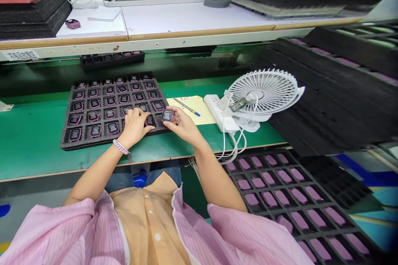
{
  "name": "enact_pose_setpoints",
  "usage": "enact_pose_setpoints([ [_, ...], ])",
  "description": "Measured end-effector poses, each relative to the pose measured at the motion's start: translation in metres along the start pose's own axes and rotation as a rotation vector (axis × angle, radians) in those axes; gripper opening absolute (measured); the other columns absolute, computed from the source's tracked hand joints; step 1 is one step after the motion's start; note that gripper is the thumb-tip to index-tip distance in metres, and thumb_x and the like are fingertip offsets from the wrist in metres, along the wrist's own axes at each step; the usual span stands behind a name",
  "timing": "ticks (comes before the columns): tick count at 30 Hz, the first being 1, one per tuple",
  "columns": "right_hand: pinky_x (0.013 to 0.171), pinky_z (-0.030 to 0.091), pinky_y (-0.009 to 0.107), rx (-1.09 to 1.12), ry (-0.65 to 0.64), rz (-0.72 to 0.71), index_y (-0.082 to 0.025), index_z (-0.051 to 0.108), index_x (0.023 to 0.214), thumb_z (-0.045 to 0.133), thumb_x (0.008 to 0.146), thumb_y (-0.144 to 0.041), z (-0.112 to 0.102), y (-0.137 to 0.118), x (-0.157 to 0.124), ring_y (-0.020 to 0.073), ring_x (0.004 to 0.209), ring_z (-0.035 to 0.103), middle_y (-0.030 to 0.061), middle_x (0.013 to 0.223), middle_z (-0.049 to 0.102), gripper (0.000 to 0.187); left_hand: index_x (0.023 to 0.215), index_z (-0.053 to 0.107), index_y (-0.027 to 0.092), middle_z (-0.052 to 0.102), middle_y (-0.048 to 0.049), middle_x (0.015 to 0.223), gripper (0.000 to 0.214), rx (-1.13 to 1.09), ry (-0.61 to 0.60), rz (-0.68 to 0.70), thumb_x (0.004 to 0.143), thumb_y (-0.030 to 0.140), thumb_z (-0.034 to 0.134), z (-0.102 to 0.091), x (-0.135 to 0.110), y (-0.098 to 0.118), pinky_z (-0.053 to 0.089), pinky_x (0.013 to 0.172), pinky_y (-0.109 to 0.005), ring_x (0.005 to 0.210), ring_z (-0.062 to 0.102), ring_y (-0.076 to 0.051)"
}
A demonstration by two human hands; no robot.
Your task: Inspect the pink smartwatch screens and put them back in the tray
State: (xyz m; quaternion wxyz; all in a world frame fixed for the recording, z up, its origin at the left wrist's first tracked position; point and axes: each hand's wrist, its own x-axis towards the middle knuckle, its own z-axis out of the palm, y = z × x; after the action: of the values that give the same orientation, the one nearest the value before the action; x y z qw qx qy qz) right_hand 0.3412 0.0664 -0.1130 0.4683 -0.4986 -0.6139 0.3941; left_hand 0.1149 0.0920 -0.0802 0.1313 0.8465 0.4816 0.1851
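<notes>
Pink-striped shirt cloth (59, 232) spreads on the near side of the foam tray (85, 135) — over that tray's near right corner, the right hand (185, 127) grips a square-screened device (167, 115) between thumb and fingers. The left hand (133, 126) (a lilac band (120, 146) round its wrist) reaches over the tray's near edge, thumb and fingers around another device (149, 120); whether they pinch it, I cannot tell — a white fan (255, 95) sits right of the tray

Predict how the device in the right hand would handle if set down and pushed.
The device is likely stiff, as it looks hard-cased. Its smooth screen may feel slippery. Its squarish outline suggests sliding rather than rolling.
</notes>
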Motion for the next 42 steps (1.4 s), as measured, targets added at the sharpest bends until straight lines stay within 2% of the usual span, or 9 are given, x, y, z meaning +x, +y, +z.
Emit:
enact_pose_setpoints([
  [6, 0.128, 0.035, 0.054, -0.342, -0.150, -0.090, -0.023, 0.070, 0.144, 0.082, 0.084, -0.062, -0.030, 0.020, 0.017, 0.0352, 0.142, 0.048, 0.0131, 0.137, 0.053, 0.072, 0.153, 0.058, 0.024, 0.056, -0.0192, 0.144, 0.064, 0.150, 0.131, -0.017, 0.095, 0.042, 0.078, -0.027, -0.037, -0.014, 0.047, 0.109, -0.056, 0.130, 0.051, -0.039],
  [11, 0.117, 0.047, 0.054, -0.229, 0.009, 0.039, -0.017, 0.056, 0.159, 0.061, 0.091, -0.080, -0.033, 0.026, 0.015, 0.0353, 0.138, 0.056, 0.0194, 0.155, 0.052, 0.093, 0.152, 0.058, 0.015, 0.056, -0.0271, 0.145, 0.071, 0.159, 0.537, -0.427, 0.097, 0.061, 0.063, -0.068, -0.104, -0.101, 0.036, 0.118, -0.073, 0.139, 0.048, -0.050],
  [15, 0.117, 0.047, 0.052, -0.189, 0.118, 0.099, -0.017, 0.069, 0.142, 0.063, 0.084, -0.088, -0.014, 0.026, 0.027, 0.0367, 0.132, 0.063, 0.0186, 0.141, 0.068, 0.092, 0.158, 0.044, -0.001, 0.056, -0.0370, 0.145, 0.095, -0.015, 0.583, -0.740, 0.094, 0.068, 0.052, -0.073, -0.142, -0.151, 0.036, 0.117, -0.079, 0.140, 0.050, -0.056],
  [21, 0.104, 0.054, 0.061, -0.215, 0.256, 0.149, -0.009, 0.071, 0.127, 0.046, 0.078, -0.104, 0.008, 0.016, 0.024, 0.0417, 0.111, 0.071, 0.0242, 0.117, 0.075, 0.109, 0.139, 0.063, 0.007, 0.064, -0.0283, 0.142, 0.074, -0.173, 0.729, -0.751, 0.099, 0.062, 0.035, -0.043, -0.171, -0.136, 0.038, 0.127, -0.060, 0.140, 0.058, -0.040],
  [26, 0.113, 0.050, 0.059, -0.176, 0.164, 0.163, -0.020, 0.075, 0.121, 0.051, 0.084, -0.098, 0.029, 0.014, -0.028, 0.0398, 0.122, 0.067, 0.0180, 0.123, 0.076, 0.090, 0.136, 0.064, 0.013, 0.067, -0.0221, 0.137, 0.068, -0.241, 1.047, -0.909, 0.102, 0.066, 0.039, -0.031, -0.245, -0.121, 0.041, 0.126, -0.058, 0.137, 0.060, -0.037],
  [29, 0.111, 0.053, 0.055, -0.092, -0.031, 0.151, -0.023, 0.074, 0.131, 0.052, 0.094, -0.088, 0.066, 0.008, -0.049, 0.0366, 0.123, 0.068, 0.0158, 0.129, 0.074, 0.078, 0.157, 0.043, 0.008, 0.045, -0.0254, 0.163, 0.080, -0.229, 1.328, -1.067, 0.103, 0.067, 0.036, -0.027, -0.284, -0.125, 0.028, 0.136, -0.052, 0.159, 0.039, -0.035],
  [32, 0.112, 0.054, 0.055, 0.071, -0.307, 0.103, -0.022, 0.067, 0.145, 0.050, 0.100, -0.083, 0.135, -0.011, -0.048, 0.0348, 0.123, 0.069, 0.0162, 0.141, 0.070, 0.077, 0.170, 0.014, 0.009, 0.017, -0.0225, 0.178, 0.086, -0.266, 1.421, -1.194, 0.107, 0.066, 0.025, -0.019, -0.298, -0.134, 0.013, 0.140, -0.050, 0.169, 0.009, -0.033],
  [37, 0.118, 0.050, 0.054, 0.316, -0.878, -0.027, -0.027, 0.039, 0.170, 0.043, 0.107, -0.078, 0.266, -0.045, -0.025, 0.0328, 0.145, 0.057, 0.0158, 0.171, 0.039, 0.082, 0.170, 0.021, 0.013, 0.038, -0.0235, 0.170, 0.079, -0.387, 1.377, -1.211, 0.109, 0.063, 0.025, 0.001, -0.277, -0.143, 0.037, 0.132, -0.057, 0.165, 0.029, -0.034],
  [42, 0.133, 0.027, 0.057, -0.027, -0.905, -0.320, -0.025, 0.026, 0.175, 0.047, 0.113, -0.060, 0.296, -0.045, -0.027, 0.0299, 0.166, 0.019, 0.0125, 0.179, 0.014, 0.075, 0.172, 0.008, 0.016, 0.020, -0.0201, 0.178, 0.078, -0.376, 1.483, -1.243, 0.109, 0.061, 0.020, -0.012, -0.266, -0.169, 0.029, 0.135, -0.054, 0.167, 0.022, -0.027],
])
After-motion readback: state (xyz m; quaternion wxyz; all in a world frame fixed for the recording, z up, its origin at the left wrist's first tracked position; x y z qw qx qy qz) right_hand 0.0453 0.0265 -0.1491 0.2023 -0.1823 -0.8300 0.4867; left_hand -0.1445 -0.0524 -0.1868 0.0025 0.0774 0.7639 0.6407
